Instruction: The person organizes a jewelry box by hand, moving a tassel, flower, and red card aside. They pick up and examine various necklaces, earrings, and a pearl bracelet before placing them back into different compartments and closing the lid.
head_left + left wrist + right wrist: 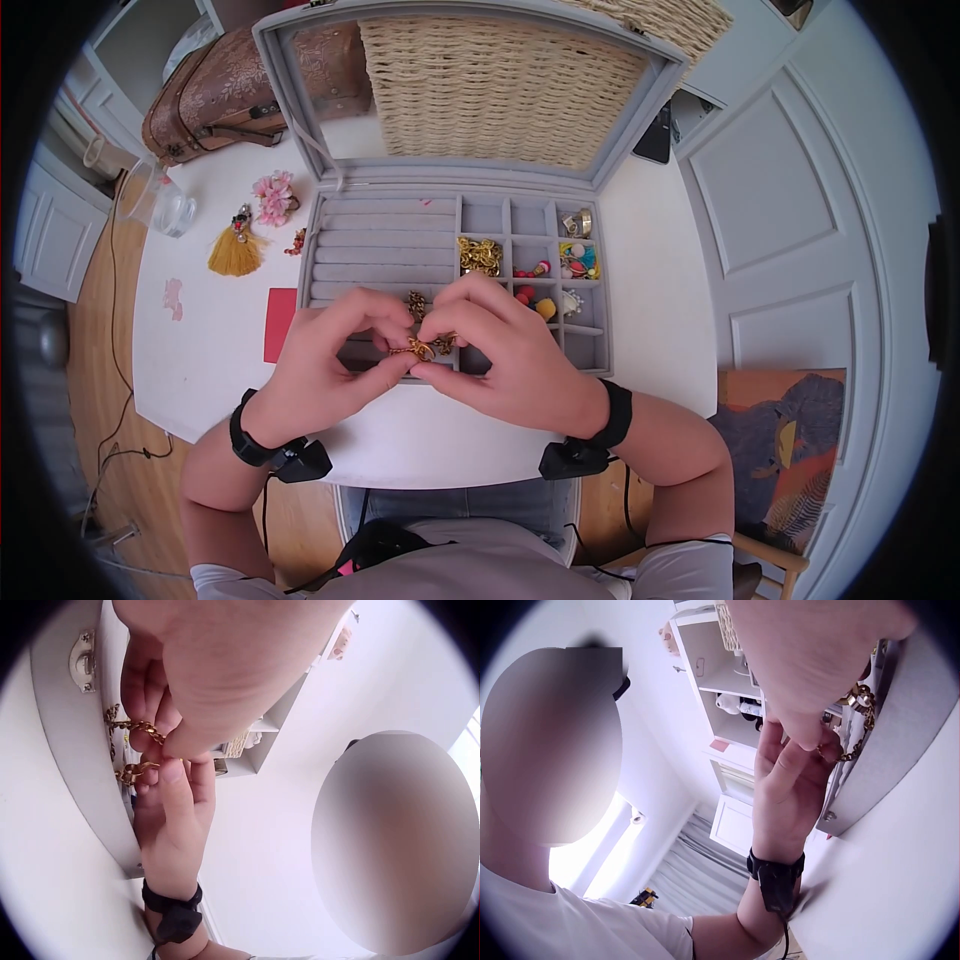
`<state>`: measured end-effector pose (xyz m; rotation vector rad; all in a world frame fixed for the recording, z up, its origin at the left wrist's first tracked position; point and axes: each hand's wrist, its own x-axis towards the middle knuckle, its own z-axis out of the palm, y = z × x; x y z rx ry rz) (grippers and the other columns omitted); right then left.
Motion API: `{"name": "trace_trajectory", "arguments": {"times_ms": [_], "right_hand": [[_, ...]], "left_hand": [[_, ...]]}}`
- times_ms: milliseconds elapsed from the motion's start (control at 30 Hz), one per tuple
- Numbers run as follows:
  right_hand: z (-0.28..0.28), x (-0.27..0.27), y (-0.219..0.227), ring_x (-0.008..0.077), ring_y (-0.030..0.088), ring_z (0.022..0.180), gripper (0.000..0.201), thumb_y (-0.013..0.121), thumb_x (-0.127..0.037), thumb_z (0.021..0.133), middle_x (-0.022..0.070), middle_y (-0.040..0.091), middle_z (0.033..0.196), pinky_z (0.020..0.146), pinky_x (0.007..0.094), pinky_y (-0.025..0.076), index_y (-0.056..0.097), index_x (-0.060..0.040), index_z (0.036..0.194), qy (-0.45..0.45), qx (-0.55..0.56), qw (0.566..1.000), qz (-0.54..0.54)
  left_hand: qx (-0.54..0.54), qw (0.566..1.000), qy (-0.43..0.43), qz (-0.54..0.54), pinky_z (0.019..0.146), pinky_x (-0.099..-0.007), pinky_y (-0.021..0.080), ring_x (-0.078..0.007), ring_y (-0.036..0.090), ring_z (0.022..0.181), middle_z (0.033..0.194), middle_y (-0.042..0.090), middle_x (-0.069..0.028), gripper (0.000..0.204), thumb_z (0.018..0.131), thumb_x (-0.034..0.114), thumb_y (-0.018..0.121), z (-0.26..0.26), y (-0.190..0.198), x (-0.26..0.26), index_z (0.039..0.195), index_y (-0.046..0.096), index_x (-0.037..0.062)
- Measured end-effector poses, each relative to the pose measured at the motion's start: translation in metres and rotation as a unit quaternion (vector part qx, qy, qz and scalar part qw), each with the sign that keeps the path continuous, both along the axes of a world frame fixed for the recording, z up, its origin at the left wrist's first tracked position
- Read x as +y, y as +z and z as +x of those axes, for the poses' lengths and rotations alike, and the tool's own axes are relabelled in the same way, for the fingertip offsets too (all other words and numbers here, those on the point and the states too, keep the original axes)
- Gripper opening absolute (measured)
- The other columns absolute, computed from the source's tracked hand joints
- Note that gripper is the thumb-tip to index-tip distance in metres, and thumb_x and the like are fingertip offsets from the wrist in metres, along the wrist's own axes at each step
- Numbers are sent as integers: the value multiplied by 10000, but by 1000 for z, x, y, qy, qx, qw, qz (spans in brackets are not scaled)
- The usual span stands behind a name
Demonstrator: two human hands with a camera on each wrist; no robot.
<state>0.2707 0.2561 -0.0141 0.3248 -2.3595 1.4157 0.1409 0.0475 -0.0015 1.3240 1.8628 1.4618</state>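
Gold-toned chain (150, 730), chunky links, bigger shiny loop (423, 350) attached or touching, can't tell which. Held over front of grey jewellery box (385, 241). Left fingers (362, 305) and right fingers (462, 318) curled in, tips nearly meeting thumbs, both pinching gold links. Ends tucked behind fingers, much of chain covered in wrist views. Too blurry for clasp detail.

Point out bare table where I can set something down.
Bare table lies right of the box, out to the table edge, and at front left, between the red card, pink mark and edge. Crowded: back left, with tassel, flower and cup; and the box's front, where left hand and right hand hold a chain.
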Motion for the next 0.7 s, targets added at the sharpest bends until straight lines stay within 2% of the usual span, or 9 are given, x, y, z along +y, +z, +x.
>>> {"name": "trace_trajectory", "arguments": {"times_ms": [167, 300, 367, 700], "right_hand": [[1, -1, -2, 297, 654, 910, 237, 808, -19, 909, 105, 592, 1085, 784, 400, 548, 669, -38, 1101, -15, -4, 1000, 10], [2, 0, 1, 309, 655, 897, 209, 762, 25, 909, 111, 605, 1080, 771, 401, 548, 655, -34, 1078, -22, -25, 999, 6], [2, -2, 1, 314, 658, 900, 201, 763, 24, 910, 114, 612, 1080, 771, 403, 549, 646, -32, 1064, -25, -10, 1000, 8], [-3, -3, -3, 333, 663, 929, 236, 790, 13, 913, 115, 651, 1069, 789, 421, 549, 570, -35, 984, 5, 5, 1000, -13]], "left_hand": [[-9, 999, 28, -35, 821, -297, 653, -137, 779, 898, 963, 767, -69, 283, 923, -57, 824, -1, 1, -3, 1144, 664, 15], [-1, 998, 33, -47, 797, -284, 644, -133, 775, 888, 956, 766, -68, 262, 917, -46, 835, 1, 5, -2, 1115, 673, 7], [17, 998, 37, -42, 775, -282, 601, -134, 733, 825, 951, 768, -61, 234, 898, -58, 831, 3, 7, 1, 1052, 672, 19], [42, 997, 55, -21, 755, -287, 582, -158, 724, 829, 950, 756, -58, 228, 876, -61, 815, 2, 1, 1, 1059, 704, 19]]}}
